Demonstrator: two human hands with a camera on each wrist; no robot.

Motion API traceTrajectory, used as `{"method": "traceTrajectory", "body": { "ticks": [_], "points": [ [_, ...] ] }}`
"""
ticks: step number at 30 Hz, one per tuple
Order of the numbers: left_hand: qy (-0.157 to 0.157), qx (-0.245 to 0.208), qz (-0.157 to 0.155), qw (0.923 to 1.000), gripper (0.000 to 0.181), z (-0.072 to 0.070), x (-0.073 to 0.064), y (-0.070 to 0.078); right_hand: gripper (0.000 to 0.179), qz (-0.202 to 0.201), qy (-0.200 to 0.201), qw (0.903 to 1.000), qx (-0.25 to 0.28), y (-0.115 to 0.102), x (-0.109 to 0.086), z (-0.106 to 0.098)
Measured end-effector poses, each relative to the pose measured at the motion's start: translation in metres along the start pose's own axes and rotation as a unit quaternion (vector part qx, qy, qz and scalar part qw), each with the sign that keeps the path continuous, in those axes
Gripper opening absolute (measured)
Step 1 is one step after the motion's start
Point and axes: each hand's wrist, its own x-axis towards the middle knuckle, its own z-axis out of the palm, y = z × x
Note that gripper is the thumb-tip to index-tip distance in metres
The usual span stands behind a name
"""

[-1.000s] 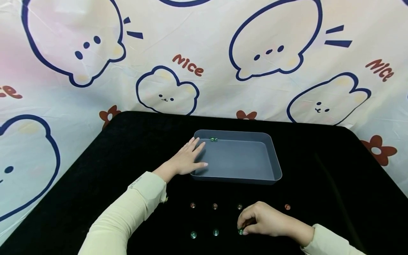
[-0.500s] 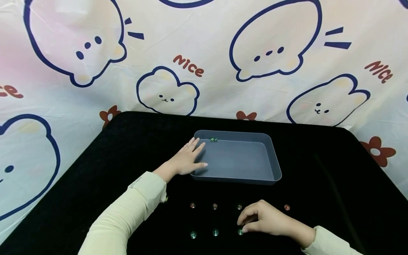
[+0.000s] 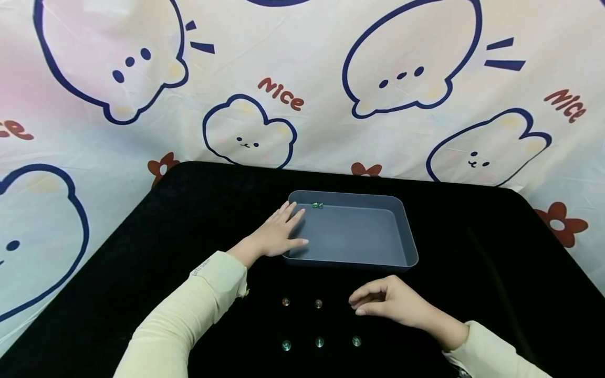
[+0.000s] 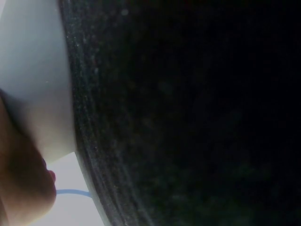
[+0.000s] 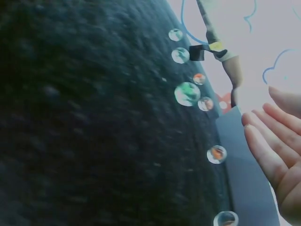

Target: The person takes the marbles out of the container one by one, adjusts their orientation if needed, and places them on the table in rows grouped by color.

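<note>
My left hand (image 3: 276,231) rests on the left rim of a grey-blue rectangular tray (image 3: 350,263) with its fingers spread. My right hand (image 3: 392,302) hovers over the black cloth at the right, thumb and fingers loosely bent with a gap between them. Nothing shows in its grasp in the right wrist view. Closest below it lies an orange-streaked glass marble (image 5: 217,154), mostly covered by the fingers in the head view. Three green marbles form a front row, the rightmost green marble (image 3: 356,341) standing alone. Behind are two reddish marbles, including the left one (image 3: 285,302).
Small green marbles (image 3: 316,205) sit in the tray's far left corner. Another marble (image 5: 226,219) lies at the lower edge of the right wrist view. Black cloth (image 3: 212,210) covers the table, and a printed curtain (image 3: 321,142) hangs behind it.
My right hand has left the rightmost green marble, which stays on the cloth, and has moved away from me to the back row. My left hand keeps its place on the tray.
</note>
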Motion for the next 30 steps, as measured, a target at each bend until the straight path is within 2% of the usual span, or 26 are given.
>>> {"method": "traceTrajectory", "body": {
  "ticks": [8, 16, 30],
  "points": [
    [0.002, 0.004, 0.0, 1.0, 0.077, -0.001, 0.0, 0.001, 0.029, 0.043, 0.037, 0.9984, -0.001, -0.007, 0.015, -0.016],
    [0.0, 0.004, 0.003, 1.0, 0.078, -0.001, 0.0, 0.001, 0.03, 0.032, 0.055, 0.9971, 0.042, -0.01, 0.03, -0.031],
    [-0.005, 0.004, -0.005, 1.0, 0.076, -0.002, -0.001, 0.004, 0.04, 0.053, 0.09, 0.9935, 0.043, -0.013, 0.052, -0.046]
  ]
}}
